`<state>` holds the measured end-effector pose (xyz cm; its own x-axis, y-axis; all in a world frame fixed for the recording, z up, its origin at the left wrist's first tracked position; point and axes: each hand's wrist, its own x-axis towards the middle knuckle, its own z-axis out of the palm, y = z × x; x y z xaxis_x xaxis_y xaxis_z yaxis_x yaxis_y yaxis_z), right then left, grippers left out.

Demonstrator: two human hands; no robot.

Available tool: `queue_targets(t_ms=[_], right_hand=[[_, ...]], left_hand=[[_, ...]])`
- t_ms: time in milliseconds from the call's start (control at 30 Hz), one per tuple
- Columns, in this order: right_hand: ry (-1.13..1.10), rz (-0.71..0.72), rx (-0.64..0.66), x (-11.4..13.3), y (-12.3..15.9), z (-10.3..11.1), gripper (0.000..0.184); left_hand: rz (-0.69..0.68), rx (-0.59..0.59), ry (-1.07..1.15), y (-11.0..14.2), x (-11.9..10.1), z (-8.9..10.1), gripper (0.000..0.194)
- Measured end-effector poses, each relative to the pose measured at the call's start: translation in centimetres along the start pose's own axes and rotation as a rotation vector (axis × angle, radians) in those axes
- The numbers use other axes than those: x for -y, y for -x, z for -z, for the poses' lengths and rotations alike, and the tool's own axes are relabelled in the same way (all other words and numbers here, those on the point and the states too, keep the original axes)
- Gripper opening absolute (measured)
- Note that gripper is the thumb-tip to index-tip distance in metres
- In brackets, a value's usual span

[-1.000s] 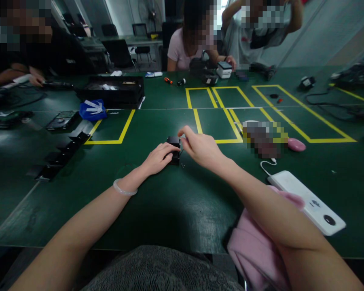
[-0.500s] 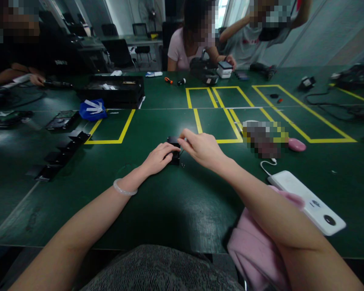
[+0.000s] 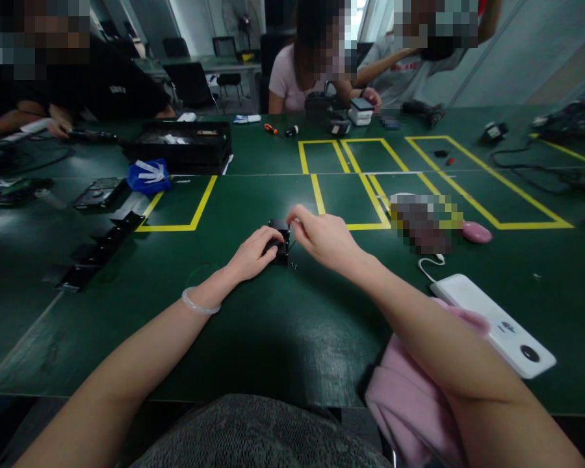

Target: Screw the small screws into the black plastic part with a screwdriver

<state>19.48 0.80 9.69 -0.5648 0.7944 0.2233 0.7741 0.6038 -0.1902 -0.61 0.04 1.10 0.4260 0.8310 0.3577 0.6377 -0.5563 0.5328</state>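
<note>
Place: workshop, office-type fittings
Bench: long green table point(image 3: 322, 344), yellow tape boxes point(image 3: 533, 226) marked on it
Kit: black bin point(image 3: 199, 159), orange-handled tool point(image 3: 271, 129), loose cables point(image 3: 531, 168)
Crew: several people point(image 3: 292, 81) around it
Background: black chairs point(image 3: 190, 84), fan point(image 3: 244, 25)

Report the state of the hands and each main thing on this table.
Left hand: resting over the black block.
Right hand: curled beside the block; grip unclear.
Black block: partly covered.
Small bits: lying loose.
Black bin: open-topped, white items inside.
Blue packet: white strips on top.
White device: lying flat, cable attached.
Pink cloth: bunched, hanging over the table edge.
</note>
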Motion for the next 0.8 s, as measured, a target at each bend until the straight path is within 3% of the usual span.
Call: queue_targets(t_ms=[267,633,800], right_hand=[[-0.018,0.030,0.010,-0.14,-0.01,0.07,0.039],[-0.040,0.037,-0.005,-0.29,0.00,-0.07,0.037],[-0.031,0.014,0.003,-0.22,-0.03,-0.16,0.036]], left_hand=[[0.010,-0.011,0.032,-0.02,0.11,-0.05,0.014],[0.044,-0.055,0.152,-0.20,0.03,0.19,0.038],[0.059,-0.079,0.204,-0.19,0.13,0.13,0.040]])
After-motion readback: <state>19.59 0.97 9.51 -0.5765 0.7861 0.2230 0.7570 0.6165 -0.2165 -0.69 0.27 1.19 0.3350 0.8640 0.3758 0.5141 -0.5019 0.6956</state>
